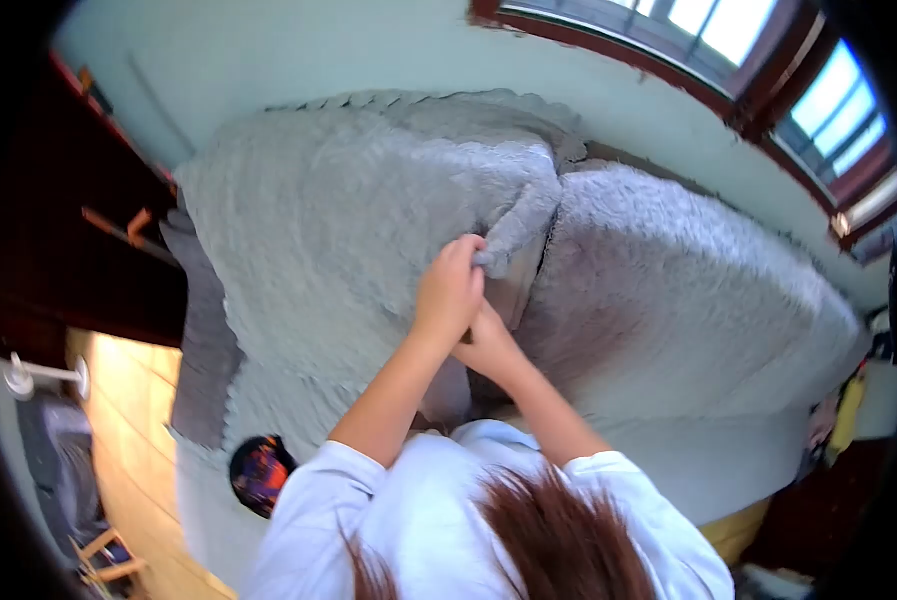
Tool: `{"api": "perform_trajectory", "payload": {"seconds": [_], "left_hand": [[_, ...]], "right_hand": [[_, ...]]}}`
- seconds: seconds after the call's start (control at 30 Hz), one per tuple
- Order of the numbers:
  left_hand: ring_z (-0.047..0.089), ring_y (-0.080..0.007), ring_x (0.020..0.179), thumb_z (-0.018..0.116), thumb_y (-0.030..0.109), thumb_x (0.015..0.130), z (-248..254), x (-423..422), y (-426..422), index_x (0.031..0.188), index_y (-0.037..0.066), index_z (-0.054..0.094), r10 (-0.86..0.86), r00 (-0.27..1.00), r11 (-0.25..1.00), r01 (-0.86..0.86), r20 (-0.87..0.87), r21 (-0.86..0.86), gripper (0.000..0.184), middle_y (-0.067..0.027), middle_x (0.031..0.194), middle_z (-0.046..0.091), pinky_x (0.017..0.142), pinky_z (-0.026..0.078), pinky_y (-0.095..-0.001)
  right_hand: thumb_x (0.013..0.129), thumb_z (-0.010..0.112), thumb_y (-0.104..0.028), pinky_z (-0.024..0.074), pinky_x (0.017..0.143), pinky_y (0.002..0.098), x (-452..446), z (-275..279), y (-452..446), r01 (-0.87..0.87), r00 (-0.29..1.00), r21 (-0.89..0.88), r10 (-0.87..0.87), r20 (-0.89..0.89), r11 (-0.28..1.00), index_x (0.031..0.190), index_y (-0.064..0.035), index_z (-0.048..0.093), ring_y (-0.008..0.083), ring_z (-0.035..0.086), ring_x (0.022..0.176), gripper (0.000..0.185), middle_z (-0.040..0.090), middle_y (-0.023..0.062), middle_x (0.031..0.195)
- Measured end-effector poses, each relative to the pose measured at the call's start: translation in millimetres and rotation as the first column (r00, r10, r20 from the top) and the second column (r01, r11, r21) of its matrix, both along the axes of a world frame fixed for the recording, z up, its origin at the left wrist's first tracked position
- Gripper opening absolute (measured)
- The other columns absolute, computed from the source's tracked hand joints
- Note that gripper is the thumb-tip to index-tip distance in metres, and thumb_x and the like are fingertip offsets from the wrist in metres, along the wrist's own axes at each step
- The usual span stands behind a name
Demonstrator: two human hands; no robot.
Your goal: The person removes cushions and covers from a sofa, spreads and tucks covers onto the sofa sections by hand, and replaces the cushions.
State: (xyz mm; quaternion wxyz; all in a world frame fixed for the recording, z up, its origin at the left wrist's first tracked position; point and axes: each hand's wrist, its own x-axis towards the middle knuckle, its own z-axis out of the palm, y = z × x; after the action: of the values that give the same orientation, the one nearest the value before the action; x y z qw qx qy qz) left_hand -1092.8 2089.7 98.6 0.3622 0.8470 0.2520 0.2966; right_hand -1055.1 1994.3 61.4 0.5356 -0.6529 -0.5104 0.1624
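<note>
A grey plush cover (339, 220) with a scalloped edge is spread over a long padded seat or bed against the wall. My left hand (452, 285) is closed on a bunched fold of this cover, near the gap between its two parts. Just below and partly behind it is my right hand (482, 335), close against the left wrist. Its fingers are mostly hidden, so what it grips cannot be made out. To the right of both hands lies a second grey plush cover (669, 270), its edge along the dark gap.
A round black object with a colourful pattern (262, 476) rests at the lower left on the pale grey surface. Dark wooden furniture (79, 220) stands on the left, beside a lit tiled floor (134, 420). A barred window (689, 40) is at the upper right.
</note>
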Motion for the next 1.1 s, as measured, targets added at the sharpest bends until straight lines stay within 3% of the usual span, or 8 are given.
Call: {"api": "perform_trajectory", "payload": {"seconds": [0.1,0.17,0.33,0.4,0.53,0.7,0.93,1.1], "left_hand": [[0.055,-0.0287,0.083,0.044,0.009,0.084,10,-1,14,0.104,0.004,0.049,0.029,0.997,0.961,-0.01,0.065,-0.277,0.021,-0.0151,0.093,0.056,0.073,0.043,-0.0354],[0.056,-0.0286,0.079,0.042,0.012,0.087,3,-5,19,0.106,0.003,0.048,0.022,0.991,0.974,0.009,0.131,-0.228,0.022,-0.0167,0.092,0.057,0.07,0.043,-0.0351],[0.054,-0.0226,0.082,0.054,0.012,0.081,19,-9,8,0.12,0.002,0.037,-0.018,0.999,0.924,0.036,0.05,-0.382,0.043,-0.0153,0.098,0.053,0.073,0.043,-0.0325],[0.053,-0.0257,0.085,0.058,0.007,0.074,48,-5,-7,0.126,0.005,0.032,-0.002,1.0,0.999,0.003,-0.03,0.042,0.059,-0.0167,0.104,0.048,0.072,0.044,-0.0359],[0.049,-0.033,0.095,0.062,0.001,0.06,43,-6,-5,0.134,0.01,0.024,0.027,0.904,0.991,0.032,-0.427,0.131,0.084,-0.0188,0.112,0.038,0.072,0.045,-0.0423],[0.051,-0.035,0.088,0.061,0.001,0.057,38,-11,-9,0.125,0.009,0.036,0.093,0.99,0.823,-0.018,-0.104,0.567,0.073,-0.0185,0.109,0.039,0.069,0.044,-0.0404],[0.056,-0.0326,0.064,0.067,0.017,0.061,35,-26,-32,0.107,0.004,0.051,-0.037,0.983,0.944,0.094,-0.182,0.315,0.05,-0.0161,0.069,0.055,0.056,0.045,-0.0372],[0.057,-0.0359,0.062,0.066,0.021,0.065,50,4,-65,0.123,-0.002,0.033,-0.158,0.976,0.96,0.188,-0.151,0.209,0.071,-0.0197,0.072,0.058,0.055,0.046,-0.0401]], "right_hand": [[0.077,0.061,-0.013,0.0416,0.086,0.0404,38,-5,-6,-0.107,0.855,-0.177,0.0,-0.519,0.978,0.11,0.0025,0.05,0.0259,0.053,0.102,0.039,0.056,0.016,0.107],[0.083,0.056,-0.023,0.0411,0.088,0.037,65,11,0,0.001,0.583,-0.031,-0.026,-0.812,1.0,0.113,0.0002,0.049,0.0201,0.053,0.102,0.038,0.055,0.0114,0.11],[0.085,0.051,-0.031,0.0453,0.081,0.0357,114,78,27,0.098,0.151,0.316,0.3,-0.942,0.944,0.11,-0.0039,0.05,0.0187,0.056,0.096,0.037,0.058,0.0073,0.104],[0.083,0.056,-0.027,0.0461,0.077,0.0336,136,88,39,0.146,0.141,0.27,0.25,-0.958,0.952,0.105,-0.0019,0.052,0.0187,0.058,0.089,0.034,0.059,0.0066,0.097],[0.08,0.059,-0.019,0.047,0.07,0.0316,185,106,53,0.248,0.539,0.168,0.008,-0.842,0.954,0.098,-0.0003,0.055,0.0162,0.059,0.078,0.026,0.06,0.0066,0.089],[0.079,0.059,-0.013,0.0455,0.062,0.0243,211,120,53,0.201,0.856,0.052,-0.15,-0.494,0.978,0.093,0.0015,0.058,0.0108,0.057,0.069,0.02,0.061,0.0054,0.083],[0.081,0.057,-0.013,0.0443,0.063,0.0227,238,120,39,0.277,0.954,0.08,-0.264,-0.144,0.958,0.092,0.0029,0.059,0.0073,0.053,0.068,0.02,0.06,0.002,0.08],[0.08,0.058,-0.017,0.0442,0.064,0.0238,260,131,27,0.304,0.95,0.045,-0.306,0.055,0.952,0.092,0.004,0.058,0.0086,0.052,0.069,0.024,0.06,0.0037,0.079]]}}
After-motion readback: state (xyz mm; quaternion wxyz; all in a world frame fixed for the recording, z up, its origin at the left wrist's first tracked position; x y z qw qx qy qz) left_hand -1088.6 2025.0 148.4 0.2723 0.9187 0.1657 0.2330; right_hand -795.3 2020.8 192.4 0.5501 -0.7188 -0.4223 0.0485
